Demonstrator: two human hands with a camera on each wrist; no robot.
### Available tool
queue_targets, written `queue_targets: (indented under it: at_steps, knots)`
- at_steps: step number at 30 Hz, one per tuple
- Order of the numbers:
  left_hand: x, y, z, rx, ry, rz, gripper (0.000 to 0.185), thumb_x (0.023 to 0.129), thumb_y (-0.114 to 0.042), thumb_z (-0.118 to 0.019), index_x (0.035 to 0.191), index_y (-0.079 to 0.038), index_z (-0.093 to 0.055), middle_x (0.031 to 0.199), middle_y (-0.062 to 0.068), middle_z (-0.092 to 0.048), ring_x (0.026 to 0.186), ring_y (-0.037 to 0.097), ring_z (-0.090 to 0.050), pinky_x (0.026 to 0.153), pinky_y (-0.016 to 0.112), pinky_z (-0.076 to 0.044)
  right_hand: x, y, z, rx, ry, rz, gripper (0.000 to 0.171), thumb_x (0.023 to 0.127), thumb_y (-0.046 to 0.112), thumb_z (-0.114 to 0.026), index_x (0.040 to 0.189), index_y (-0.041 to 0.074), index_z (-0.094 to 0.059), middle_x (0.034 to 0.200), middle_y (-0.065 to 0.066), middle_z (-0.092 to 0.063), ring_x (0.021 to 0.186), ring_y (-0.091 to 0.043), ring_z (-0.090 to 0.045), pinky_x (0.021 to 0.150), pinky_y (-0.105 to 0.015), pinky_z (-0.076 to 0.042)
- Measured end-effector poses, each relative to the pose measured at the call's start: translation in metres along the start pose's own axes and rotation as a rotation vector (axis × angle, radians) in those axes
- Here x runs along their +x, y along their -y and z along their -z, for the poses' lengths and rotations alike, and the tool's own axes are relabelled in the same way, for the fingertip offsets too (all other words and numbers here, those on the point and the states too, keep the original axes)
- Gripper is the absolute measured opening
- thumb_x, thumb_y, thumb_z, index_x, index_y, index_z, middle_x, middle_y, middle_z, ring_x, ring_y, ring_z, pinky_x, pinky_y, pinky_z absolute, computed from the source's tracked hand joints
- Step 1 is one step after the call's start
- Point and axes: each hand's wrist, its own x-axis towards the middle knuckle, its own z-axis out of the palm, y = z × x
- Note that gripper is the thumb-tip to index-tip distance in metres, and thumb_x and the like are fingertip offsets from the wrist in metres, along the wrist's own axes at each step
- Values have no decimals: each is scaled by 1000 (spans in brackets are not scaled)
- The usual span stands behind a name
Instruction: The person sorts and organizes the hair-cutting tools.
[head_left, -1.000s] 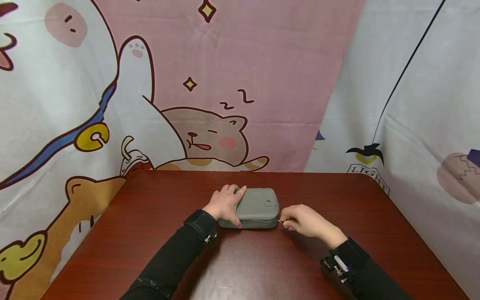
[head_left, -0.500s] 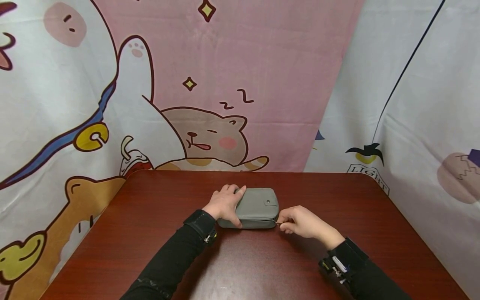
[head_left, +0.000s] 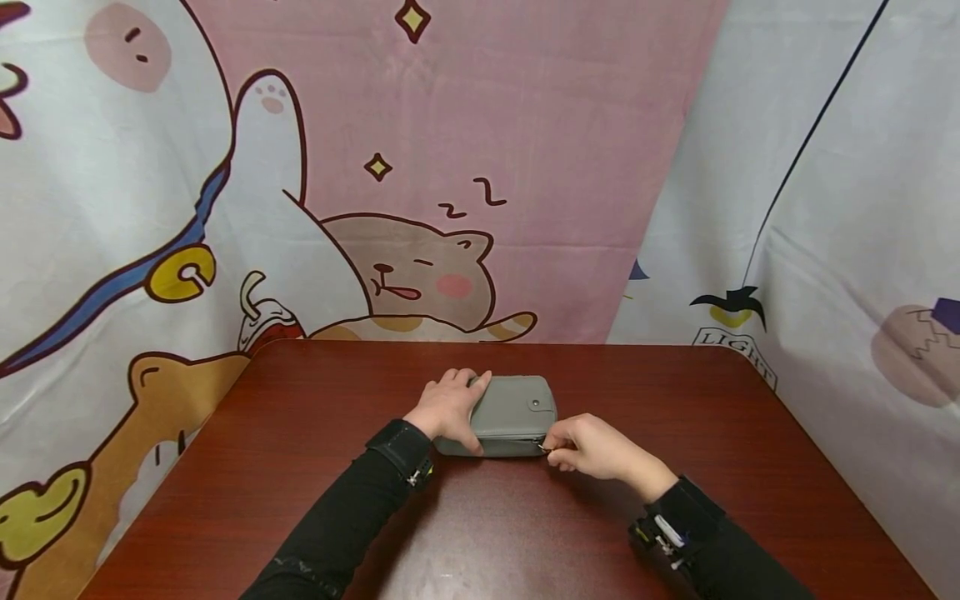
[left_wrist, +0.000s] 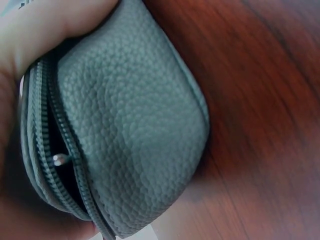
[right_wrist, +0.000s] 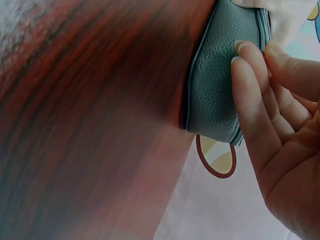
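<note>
A grey-green zip pouch (head_left: 513, 404) with pebbled sides and a snap tab on its lid lies on the table. My left hand (head_left: 446, 410) grips its left end, thumb down the near side and fingers spread over the top. At the near right corner my right hand (head_left: 592, 446) pinches the zipper pull (head_left: 542, 447) between thumb and index finger. In the right wrist view the other fingers lie close along the pouch's side (right_wrist: 212, 85). The zipper (left_wrist: 55, 145) gapes in the left wrist view, and a small pale tip (left_wrist: 60, 159) shows in the dark slit.
The pouch rests near the far edge of a reddish-brown wooden table (head_left: 315, 467). Behind it hangs a cartoon-printed cloth (head_left: 570, 167). Black sleeves with wrist-worn cameras (head_left: 660, 533) cover both forearms.
My right hand has moved left and slightly toward me, drawing the zipper pull from the right corner along the pouch's near side. My left hand has stayed in place.
</note>
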Motion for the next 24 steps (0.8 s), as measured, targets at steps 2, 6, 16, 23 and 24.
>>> queue_targets:
  at_steps: [2, 6, 16, 23, 24]
  knots:
    - [0, 0, 0, 3, 2, 0, 129, 55, -58, -89, 159, -18, -25, 147, 8, -41, 131, 29, -36, 94, 52, -40, 0, 1, 0, 0, 0, 2, 5, 89, 2, -71, 91, 6, -70, 79, 9, -67, 64, 0, -61, 57, -22, -50]
    - [-1, 0, 0, -4, 3, 0, 128, 55, -57, -90, 158, -18, -26, 147, 9, -41, 131, 30, -37, 94, 53, -40, 1, 3, -1, 2, 4, -1, 4, 90, 2, -71, 92, 5, -70, 80, 8, -67, 65, -1, -62, 58, -22, -51]
    - [-1, -1, 1, -2, -8, -8, 127, 55, -56, -90, 158, -17, -27, 146, 9, -41, 130, 30, -37, 94, 52, -40, 6, 9, -4, -2, 15, -15, 5, 91, 3, -69, 89, 7, -68, 76, 7, -66, 64, 0, -61, 57, -21, -51]
    - [0, -1, 1, -10, -3, -2, 127, 54, -56, -90, 158, -17, -27, 146, 9, -41, 129, 30, -37, 93, 53, -40, 8, 11, -5, -38, 3, 7, 7, 90, 1, -70, 89, 6, -67, 75, 8, -64, 63, 1, -59, 58, -21, -50]
    - [1, -1, 1, -9, 0, -1, 127, 55, -56, -90, 158, -18, -26, 146, 9, -41, 129, 30, -37, 94, 53, -40, 9, 11, -5, -45, 1, 12, 6, 90, 0, -71, 88, 6, -67, 75, 8, -64, 63, 1, -59, 58, -21, -50]
